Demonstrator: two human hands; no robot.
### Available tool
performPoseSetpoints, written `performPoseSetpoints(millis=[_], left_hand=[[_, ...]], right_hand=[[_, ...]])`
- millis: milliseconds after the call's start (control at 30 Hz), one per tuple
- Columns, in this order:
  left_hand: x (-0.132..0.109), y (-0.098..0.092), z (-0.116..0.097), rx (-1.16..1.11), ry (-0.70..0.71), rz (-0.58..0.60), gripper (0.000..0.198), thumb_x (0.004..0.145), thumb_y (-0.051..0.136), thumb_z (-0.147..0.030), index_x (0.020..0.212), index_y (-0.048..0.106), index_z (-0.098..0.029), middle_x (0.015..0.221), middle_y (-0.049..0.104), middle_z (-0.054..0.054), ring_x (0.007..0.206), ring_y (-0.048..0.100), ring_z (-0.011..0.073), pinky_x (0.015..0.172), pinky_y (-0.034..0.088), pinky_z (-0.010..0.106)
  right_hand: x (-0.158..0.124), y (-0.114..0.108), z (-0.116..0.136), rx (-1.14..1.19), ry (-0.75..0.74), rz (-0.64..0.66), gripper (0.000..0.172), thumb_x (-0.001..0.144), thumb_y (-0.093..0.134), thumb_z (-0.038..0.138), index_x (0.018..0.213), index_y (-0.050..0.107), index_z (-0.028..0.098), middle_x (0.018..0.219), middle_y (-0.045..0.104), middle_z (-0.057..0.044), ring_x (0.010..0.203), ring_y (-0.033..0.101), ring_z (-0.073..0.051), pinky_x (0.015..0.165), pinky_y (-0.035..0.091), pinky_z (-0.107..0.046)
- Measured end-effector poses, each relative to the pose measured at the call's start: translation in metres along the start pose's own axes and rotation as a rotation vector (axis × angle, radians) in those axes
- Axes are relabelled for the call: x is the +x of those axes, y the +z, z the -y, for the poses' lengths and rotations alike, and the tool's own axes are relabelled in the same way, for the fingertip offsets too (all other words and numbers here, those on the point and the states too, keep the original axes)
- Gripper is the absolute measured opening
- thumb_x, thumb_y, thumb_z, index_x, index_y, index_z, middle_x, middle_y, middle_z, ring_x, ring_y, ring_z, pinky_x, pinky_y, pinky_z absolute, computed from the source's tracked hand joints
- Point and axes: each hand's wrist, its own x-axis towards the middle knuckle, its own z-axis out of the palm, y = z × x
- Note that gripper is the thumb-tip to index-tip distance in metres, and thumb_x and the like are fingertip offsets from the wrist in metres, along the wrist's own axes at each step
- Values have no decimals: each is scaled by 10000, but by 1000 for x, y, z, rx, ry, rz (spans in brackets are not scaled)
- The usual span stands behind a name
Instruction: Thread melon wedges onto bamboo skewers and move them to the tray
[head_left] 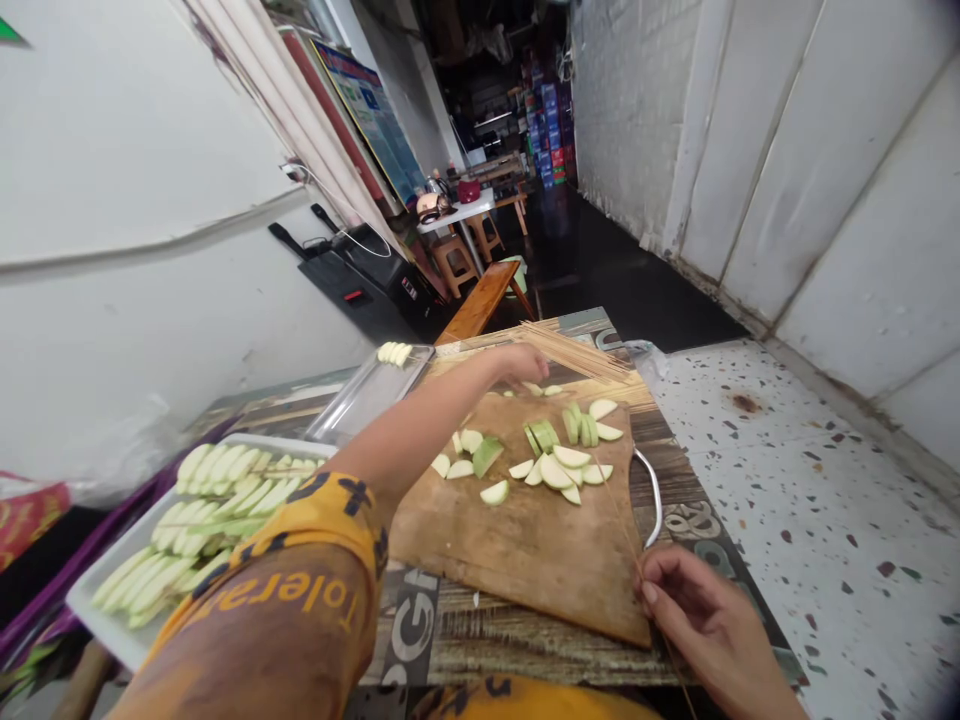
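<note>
Between the thumb and fingers of my right hand (686, 610) is a thin wooden skewer (621, 512), slanting over the right edge of the wooden cutting board (510, 560). My left hand (525, 366) reaches across to the board's far edge, beside a few slices there. Its fingers are bent down and mostly hidden. Pale half-moon slices with green skin (555, 470) lie scattered and in small stacks on the board. At the left, a white tray (112, 640) holds rows of skewered slices (202, 520).
A bundle of bare skewers (574, 352) lies at the table's far end. A metal tray (360, 400) with some skewered slices stands behind the white tray. The board has a metal handle (654, 490) on the right. Beyond the table is a wooden bench (484, 300).
</note>
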Motion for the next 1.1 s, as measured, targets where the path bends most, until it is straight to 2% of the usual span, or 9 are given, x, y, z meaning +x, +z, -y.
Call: performPoseSetpoints(millis=[200,367,433,500,600,700,800,967,1100], left_hand=[[-33,-11,37,-202,284,341,387,686,667,-214,1072,636,-197,1188,640,43,1007,622,192,767,556,254],[-53,-31,58,-292,285,608,542,763,646,-403,1276,527,-278,1317,578,44,1066,615,218,790,548,304],[-49,-38,64,-206,257,475,542,812,574,-420,1318,491,-243,1222,637,70,942,659,186,785,536,301],[-38,-38,67,8,177,216,493,841,511,-413,1286,527,-202,1123,680,75,882,661,161,792,511,272],[-16,-27,68,295,21,-10,432,763,587,-455,1074,674,-168,1019,710,80,943,632,195,837,468,254],[2,-12,65,359,-73,30,514,703,598,-585,881,727,-120,863,722,119,877,647,242,809,475,280],[13,-2,62,373,-127,74,625,710,555,-647,888,721,-72,810,709,152,738,660,243,717,500,298],[22,1,52,336,-166,94,550,670,673,-514,1041,680,-108,855,702,119,641,644,186,596,503,255],[25,3,41,340,-209,86,446,640,692,-431,948,699,-109,700,673,97,619,629,202,558,497,263]], right_hand=[[-1,1,-5,5,-43,8,152,851,541,296,736,569,200,662,566,-12,594,561,-133,536,482,-191],[-1,0,-4,-28,-79,8,132,842,551,270,730,572,204,665,592,-16,607,592,-137,551,496,-182],[0,-1,-1,-46,-98,-6,125,837,551,260,728,575,204,657,599,-15,594,598,-134,542,499,-174],[1,-1,1,-61,-117,-19,117,833,553,252,730,578,203,654,606,-14,584,603,-131,531,498,-166],[2,-2,3,-73,-134,-12,123,835,547,247,723,575,203,642,603,-12,571,603,-127,517,496,-158],[1,-3,3,-81,-126,-4,127,841,537,244,728,573,202,650,604,-14,582,606,-129,527,500,-159],[0,-3,1,-83,-120,13,124,850,527,240,741,571,201,667,604,-16,593,604,-128,536,502,-161],[-1,-2,0,-64,-123,10,124,855,522,241,743,561,202,674,600,-16,606,602,-127,552,503,-163],[-1,-3,1,-72,-120,32,118,859,523,241,754,560,202,690,604,-17,622,605,-128,568,505,-168]])
